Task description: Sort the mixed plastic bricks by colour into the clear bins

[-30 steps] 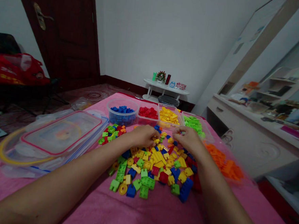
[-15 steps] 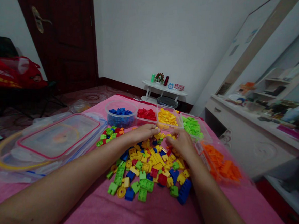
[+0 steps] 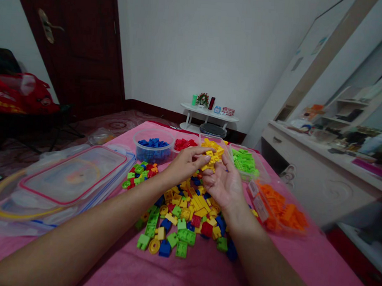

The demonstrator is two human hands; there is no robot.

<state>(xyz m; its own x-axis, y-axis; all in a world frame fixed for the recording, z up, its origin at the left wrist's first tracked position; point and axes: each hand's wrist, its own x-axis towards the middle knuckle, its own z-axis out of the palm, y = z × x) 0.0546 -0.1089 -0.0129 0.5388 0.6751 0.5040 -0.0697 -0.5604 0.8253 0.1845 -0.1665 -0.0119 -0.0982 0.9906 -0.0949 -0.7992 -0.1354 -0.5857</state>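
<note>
Over the far part of a mixed heap of toy building bricks [image 3: 189, 212], my two hands are raised close together. My left hand [image 3: 186, 161] has its fingers closed over a clump of yellow building bricks [image 3: 212, 158]. My right hand [image 3: 223, 185] is turned palm up, its fingers curled under the same bricks. Just behind them stands a clear box of yellow bricks [image 3: 210, 142], partly hidden by the hands and the held bricks. The heap mixes yellow, green, blue and red pieces.
A round tub of blue bricks [image 3: 154, 144], a box of red bricks [image 3: 183, 144], green bricks [image 3: 244, 160] and orange bricks [image 3: 283, 208] curve around the heap. Stacked clear lids [image 3: 74, 176] lie at left on the pink cloth [image 3: 142, 272]. A dresser [image 3: 307, 160] stands at right.
Both hands have risen from the heap with yellow bricks between them. My right hand has turned palm up and moved in toward the left.
</note>
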